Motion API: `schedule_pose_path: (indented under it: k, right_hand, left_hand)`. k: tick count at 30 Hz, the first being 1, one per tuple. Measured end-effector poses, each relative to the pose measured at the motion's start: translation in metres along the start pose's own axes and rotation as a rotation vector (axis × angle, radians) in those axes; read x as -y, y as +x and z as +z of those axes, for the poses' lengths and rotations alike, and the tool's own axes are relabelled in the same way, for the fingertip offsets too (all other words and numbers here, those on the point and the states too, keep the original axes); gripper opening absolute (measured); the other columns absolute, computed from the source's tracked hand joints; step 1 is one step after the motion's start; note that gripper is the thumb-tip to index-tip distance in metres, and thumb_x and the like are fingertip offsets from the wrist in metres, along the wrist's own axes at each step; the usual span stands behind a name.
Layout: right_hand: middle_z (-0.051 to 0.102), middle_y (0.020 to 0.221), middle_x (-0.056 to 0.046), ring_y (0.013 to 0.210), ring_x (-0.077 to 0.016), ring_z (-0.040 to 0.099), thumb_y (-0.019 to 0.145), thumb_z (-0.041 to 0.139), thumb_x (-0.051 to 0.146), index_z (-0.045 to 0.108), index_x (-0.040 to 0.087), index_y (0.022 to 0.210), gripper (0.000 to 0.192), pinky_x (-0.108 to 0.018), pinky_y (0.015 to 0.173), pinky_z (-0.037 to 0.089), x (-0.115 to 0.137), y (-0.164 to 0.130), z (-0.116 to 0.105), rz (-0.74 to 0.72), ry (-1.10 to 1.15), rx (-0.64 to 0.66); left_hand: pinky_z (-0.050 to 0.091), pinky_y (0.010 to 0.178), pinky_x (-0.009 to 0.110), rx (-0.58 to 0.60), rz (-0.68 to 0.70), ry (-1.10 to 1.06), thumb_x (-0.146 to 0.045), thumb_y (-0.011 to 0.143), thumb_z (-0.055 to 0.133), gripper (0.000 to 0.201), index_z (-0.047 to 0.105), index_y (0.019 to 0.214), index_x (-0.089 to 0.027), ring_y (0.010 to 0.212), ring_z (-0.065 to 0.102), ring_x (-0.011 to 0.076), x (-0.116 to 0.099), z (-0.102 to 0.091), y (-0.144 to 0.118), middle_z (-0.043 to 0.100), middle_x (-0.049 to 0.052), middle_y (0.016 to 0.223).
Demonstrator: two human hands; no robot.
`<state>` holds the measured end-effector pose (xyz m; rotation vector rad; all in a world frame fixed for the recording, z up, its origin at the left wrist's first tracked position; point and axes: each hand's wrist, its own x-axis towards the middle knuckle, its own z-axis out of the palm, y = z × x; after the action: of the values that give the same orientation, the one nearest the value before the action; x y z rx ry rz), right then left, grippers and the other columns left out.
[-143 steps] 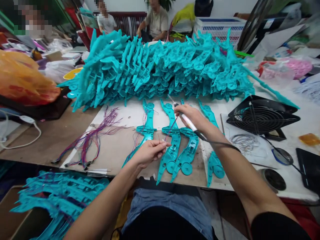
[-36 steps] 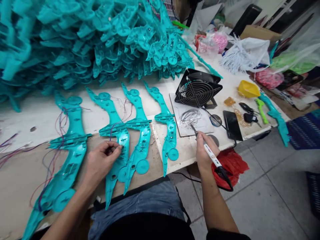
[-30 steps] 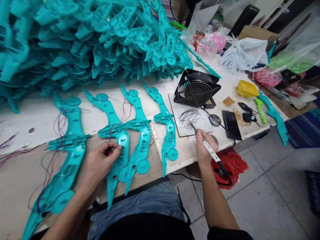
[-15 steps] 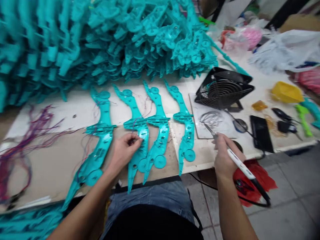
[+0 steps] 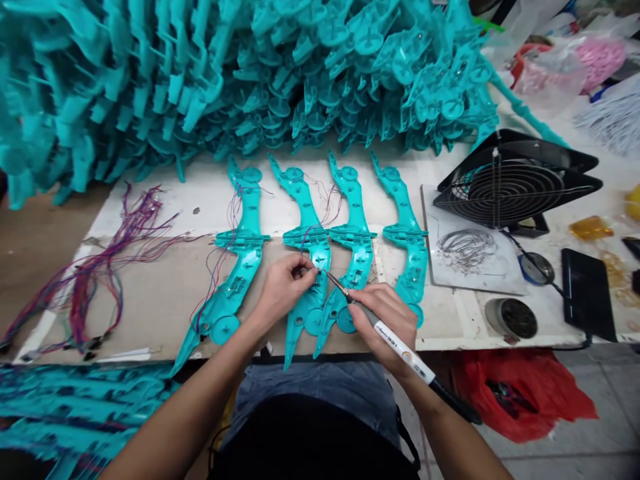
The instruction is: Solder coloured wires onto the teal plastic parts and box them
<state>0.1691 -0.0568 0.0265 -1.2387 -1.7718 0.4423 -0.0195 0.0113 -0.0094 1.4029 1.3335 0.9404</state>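
Observation:
Four-part row aside, the teal plastic piece [image 5: 316, 252] second from the left lies under both hands. My left hand [image 5: 289, 283] is closed in a pinch over its lower half, on what seems to be thin wire [image 5: 303, 243]; the fingertips hide most of it. My right hand [image 5: 383, 320] grips a white and grey soldering iron [image 5: 400, 350] like a pen. The iron's tip is at the small metal contacts beside my left fingertips; whether it touches them I cannot tell. Similar teal pieces lie on both sides, the leftmost [image 5: 245, 263] with red and blue wires on it.
A big heap of teal pieces [image 5: 280, 80] fills the back. Bundled wires [image 5: 90, 280] lie at left. To the right are a black fan [image 5: 510, 180], a board with a coil of thin wire [image 5: 465, 250], a round tin [image 5: 511, 318] and a black box [image 5: 589, 293]. A red bag [image 5: 530, 393] is below.
My right hand has brought the soldering iron left from beside the board to the teal piece at my left fingertips. My left hand keeps its pinch there. The camera view has shifted.

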Motion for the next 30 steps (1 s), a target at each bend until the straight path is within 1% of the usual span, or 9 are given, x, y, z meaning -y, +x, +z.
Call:
schedule_pose_path:
  k: [6, 10, 15, 21, 24, 26, 28, 30]
  right_hand:
    - [0.07, 0.08, -0.003, 0.08, -0.0163, 0.062, 0.083, 0.065, 0.014, 0.07, 0.021, 0.1, 0.019, -0.033, 0.073, 0.054, 0.0, 0.003, 0.002, -0.035, -0.022, 0.03]
    - [0.07, 0.082, -0.004, 0.082, -0.0165, 0.062, 0.083, 0.064, 0.013, 0.07, 0.02, 0.101, 0.021, -0.033, 0.075, 0.054, 0.001, 0.004, 0.001, -0.024, -0.034, 0.022]
    - [0.069, 0.08, -0.004, 0.081, -0.0167, 0.062, 0.082, 0.065, 0.012, 0.07, 0.021, 0.1, 0.021, -0.033, 0.073, 0.054, -0.001, 0.003, 0.002, -0.055, -0.023, 0.031]
    - [0.07, 0.085, -0.004, 0.082, -0.0169, 0.064, 0.083, 0.065, 0.013, 0.07, 0.022, 0.105, 0.025, -0.034, 0.075, 0.054, 0.001, 0.006, -0.007, -0.011, -0.052, -0.056]
    - [0.072, 0.092, -0.004, 0.083, -0.0171, 0.067, 0.086, 0.063, 0.017, 0.069, 0.024, 0.109, 0.025, -0.033, 0.076, 0.055, 0.003, 0.014, -0.011, 0.011, -0.047, -0.058]
    - [0.073, 0.096, -0.004, 0.084, -0.0167, 0.068, 0.088, 0.063, 0.021, 0.069, 0.024, 0.109, 0.023, -0.031, 0.077, 0.055, 0.004, 0.023, -0.01, 0.041, -0.035, -0.059]
    - [0.073, 0.096, -0.003, 0.086, -0.0162, 0.068, 0.088, 0.062, 0.023, 0.068, 0.024, 0.108, 0.021, -0.031, 0.08, 0.055, 0.003, 0.034, -0.005, 0.074, -0.031, -0.042]
    - [0.073, 0.097, -0.002, 0.089, -0.0166, 0.068, 0.088, 0.063, 0.024, 0.066, 0.025, 0.112, 0.025, -0.032, 0.084, 0.055, 0.002, 0.047, 0.006, 0.092, -0.013, 0.023]
  left_hand:
    - [0.034, 0.05, 0.021, -0.01, 0.021, 0.048, -0.026, 0.076, 0.062, 0.012, 0.061, 0.069, -0.016, 0.055, 0.044, 0.0097, 0.0, 0.0, 0.0, 0.055, -0.001, 0.063]
    - [0.035, 0.052, 0.022, -0.001, 0.022, 0.058, -0.026, 0.077, 0.061, 0.012, 0.061, 0.071, -0.015, 0.056, 0.044, 0.0097, 0.001, 0.0, 0.0, 0.055, -0.001, 0.064]
    - [0.035, 0.051, 0.021, -0.006, 0.023, 0.067, -0.025, 0.077, 0.061, 0.012, 0.062, 0.071, -0.015, 0.056, 0.045, 0.0096, 0.001, 0.001, 0.0, 0.056, -0.001, 0.064]
    - [0.035, 0.052, 0.021, -0.008, 0.027, 0.06, -0.024, 0.077, 0.061, 0.011, 0.062, 0.071, -0.015, 0.057, 0.046, 0.0096, 0.001, 0.001, 0.0, 0.057, -0.001, 0.065]
    - [0.036, 0.054, 0.021, -0.004, 0.026, 0.051, -0.023, 0.076, 0.061, 0.009, 0.062, 0.072, -0.015, 0.058, 0.047, 0.01, 0.002, 0.001, 0.0, 0.058, -0.001, 0.066]
    - [0.037, 0.055, 0.021, -0.003, 0.022, 0.043, -0.023, 0.076, 0.06, 0.009, 0.061, 0.071, -0.015, 0.059, 0.048, 0.0103, 0.001, 0.001, 0.001, 0.057, -0.001, 0.066]
    - [0.037, 0.056, 0.021, -0.004, 0.021, 0.044, -0.022, 0.076, 0.06, 0.008, 0.061, 0.072, -0.015, 0.06, 0.049, 0.0106, 0.001, 0.001, 0.001, 0.057, -0.001, 0.067]
    - [0.037, 0.057, 0.022, 0.003, 0.037, 0.057, -0.021, 0.077, 0.059, 0.007, 0.061, 0.073, -0.015, 0.062, 0.049, 0.0108, 0.0, 0.0, 0.001, 0.057, -0.001, 0.067]
